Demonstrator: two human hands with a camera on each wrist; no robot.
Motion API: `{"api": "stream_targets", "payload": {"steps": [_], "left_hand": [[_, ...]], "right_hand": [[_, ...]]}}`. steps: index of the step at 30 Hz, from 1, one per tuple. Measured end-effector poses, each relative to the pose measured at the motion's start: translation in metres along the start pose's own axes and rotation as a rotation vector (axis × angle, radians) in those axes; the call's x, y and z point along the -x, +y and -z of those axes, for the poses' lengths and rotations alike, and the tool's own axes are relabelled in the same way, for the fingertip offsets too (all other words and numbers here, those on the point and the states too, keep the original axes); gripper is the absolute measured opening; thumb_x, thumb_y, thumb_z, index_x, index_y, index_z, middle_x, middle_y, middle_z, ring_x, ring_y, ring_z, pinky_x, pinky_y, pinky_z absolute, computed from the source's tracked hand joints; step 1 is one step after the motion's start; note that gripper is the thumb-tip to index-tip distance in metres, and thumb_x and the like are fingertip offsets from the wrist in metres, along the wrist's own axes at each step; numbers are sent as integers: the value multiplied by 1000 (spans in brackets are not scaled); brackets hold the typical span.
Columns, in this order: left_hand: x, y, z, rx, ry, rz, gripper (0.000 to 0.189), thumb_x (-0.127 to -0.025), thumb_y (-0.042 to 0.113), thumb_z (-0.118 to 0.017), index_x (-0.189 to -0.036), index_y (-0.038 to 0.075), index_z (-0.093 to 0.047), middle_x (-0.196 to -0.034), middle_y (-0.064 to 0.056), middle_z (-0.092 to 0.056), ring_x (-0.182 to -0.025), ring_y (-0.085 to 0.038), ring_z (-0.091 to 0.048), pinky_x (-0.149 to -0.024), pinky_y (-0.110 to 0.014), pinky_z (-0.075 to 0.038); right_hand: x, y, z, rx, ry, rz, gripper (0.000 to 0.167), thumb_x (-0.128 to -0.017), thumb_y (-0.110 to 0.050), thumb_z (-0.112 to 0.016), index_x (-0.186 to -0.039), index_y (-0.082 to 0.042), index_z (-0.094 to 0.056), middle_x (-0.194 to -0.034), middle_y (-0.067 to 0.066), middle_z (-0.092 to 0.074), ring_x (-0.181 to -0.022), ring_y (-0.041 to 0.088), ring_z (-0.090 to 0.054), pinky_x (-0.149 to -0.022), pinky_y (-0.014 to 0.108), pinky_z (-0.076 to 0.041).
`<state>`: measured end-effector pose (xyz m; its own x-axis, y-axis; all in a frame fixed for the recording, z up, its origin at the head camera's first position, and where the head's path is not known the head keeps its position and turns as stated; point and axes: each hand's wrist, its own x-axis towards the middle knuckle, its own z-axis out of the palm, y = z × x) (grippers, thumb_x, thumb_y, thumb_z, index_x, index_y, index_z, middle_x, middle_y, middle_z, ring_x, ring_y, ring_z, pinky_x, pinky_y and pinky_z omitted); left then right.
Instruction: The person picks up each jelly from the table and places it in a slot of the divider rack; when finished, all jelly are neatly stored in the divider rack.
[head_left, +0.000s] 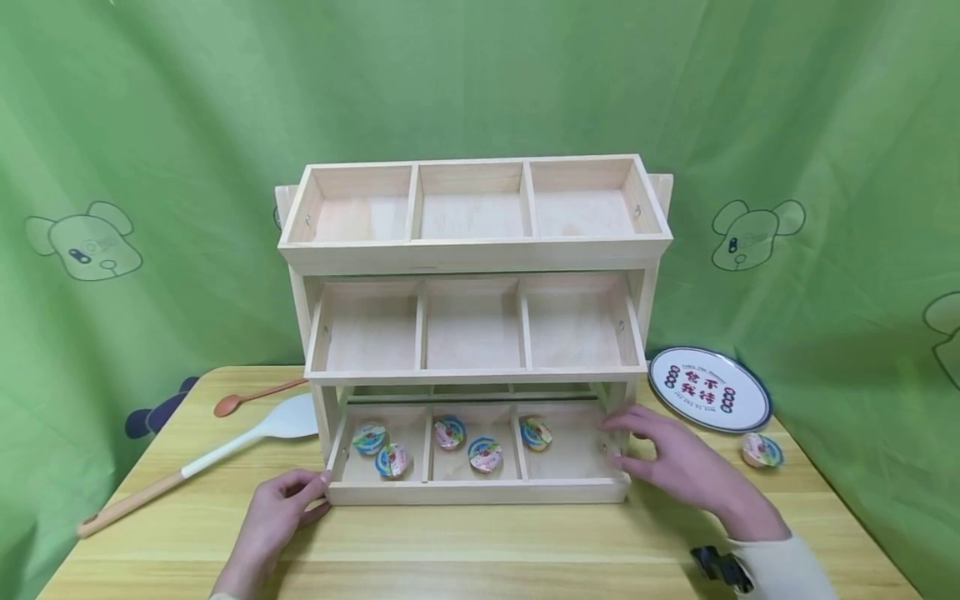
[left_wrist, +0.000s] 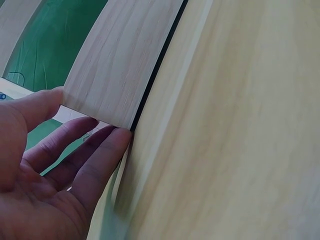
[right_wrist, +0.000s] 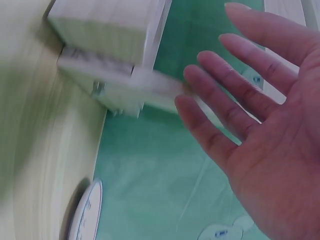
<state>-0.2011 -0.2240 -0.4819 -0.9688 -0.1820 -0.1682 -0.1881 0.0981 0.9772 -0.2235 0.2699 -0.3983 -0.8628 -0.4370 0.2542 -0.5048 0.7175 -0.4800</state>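
A three-tier wooden rack (head_left: 480,258) stands on the table, each tray split into three compartments. In its bottom tray (head_left: 480,494) lie small foil-lidded jelly cups (head_left: 484,455): two in the left compartment, two in the middle, one in the right. My left hand (head_left: 281,508) grips the tray's front left corner; in the left wrist view its thumb is at the top edge and its fingertips (left_wrist: 120,137) reach the lower edge. At the tray's right end is my right hand (head_left: 675,458), fingers spread and nearly straight. The right wrist view shows its palm bare.
Right of the rack lies a white oval plate (head_left: 708,387) with a dark rim, and another jelly cup (head_left: 762,450) beside it. On the left are a white spatula (head_left: 288,419) with a wooden handle and a small orange spoon (head_left: 228,405). A green curtain (head_left: 480,75) hangs behind.
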Motion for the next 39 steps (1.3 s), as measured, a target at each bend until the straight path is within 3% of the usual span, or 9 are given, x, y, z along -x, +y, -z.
{"api": "stream_targets", "payload": {"steps": [4,11,15,19,24,27,30,32,39], "left_hand": [[0,-1,0,7,-3,0,27,-94,12,-68,-106,-13,-66,-111,-18,-58,-97,-20,-61,-85,-31,-60],[-1,-1,0,11,-6,6,27,-94,12,-68,-106,-13,-66,-112,-18,-57,-97,-21,-61,-86,-31,-60],[-1,-1,0,8,-4,8,28,-94,12,-69,-105,-13,-66,-110,-18,-58,-96,-21,-61,-85,-31,-60],[-1,-2,0,12,-6,7,28,-94,12,-68,-105,-13,-65,-111,-18,-58,-97,-21,-62,-86,-31,-60],[-1,-1,1,13,-7,8,28,-94,12,-68,-106,-13,-65,-111,-18,-57,-97,-22,-62,-86,-31,-60],[-1,-1,1,12,-8,7,28,-94,12,-68,-106,-13,-65,-111,-18,-57,-97,-22,-62,-86,-31,-60],[-2,-1,1,13,-9,5,28,-94,12,-68,-106,-13,-65,-111,-18,-57,-97,-22,-62,-86,-31,-60],[-2,-2,1,14,-10,4,27,-94,11,-68,-106,-13,-65,-111,-18,-57,-97,-21,-61,-86,-31,-60],[-1,-1,0,17,-10,2,26,-94,9,-67,-105,-14,-65,-111,-18,-57,-97,-21,-60,-86,-31,-60]], "right_hand": [[12,8,8,16,53,37,42,-81,-11,-80,-120,-8,-65,-120,3,-63,-107,28,-60,-92,54,-54],[29,24,20,70,146,67,41,-78,-10,-83,-115,-9,-67,-114,-1,-66,-104,14,-59,-87,24,-55],[36,33,25,81,195,74,41,-75,-7,-84,-113,-8,-68,-111,1,-66,-102,10,-58,-84,18,-53],[44,45,31,81,202,23,41,-76,-9,-84,-114,-10,-68,-111,2,-66,-102,7,-57,-83,16,-50],[55,64,38,107,185,-85,41,-80,-15,-83,-117,-10,-67,-115,6,-64,-102,10,-55,-82,28,-55],[61,76,41,89,170,-126,43,-81,-14,-81,-120,-6,-65,-121,13,-60,-106,23,-55,-85,49,-56],[67,88,43,63,158,-163,44,-83,-13,-79,-123,-3,-62,-126,20,-55,-109,43,-52,-84,70,-47],[71,95,44,49,150,-191,46,-84,-14,-78,-124,-1,-60,-129,25,-52,-110,52,-48,-82,77,-40],[81,117,48,64,131,-244,52,-88,-21,-76,-130,1,-55,-140,34,-39,-118,62,-35,-85,85,-25]]}}
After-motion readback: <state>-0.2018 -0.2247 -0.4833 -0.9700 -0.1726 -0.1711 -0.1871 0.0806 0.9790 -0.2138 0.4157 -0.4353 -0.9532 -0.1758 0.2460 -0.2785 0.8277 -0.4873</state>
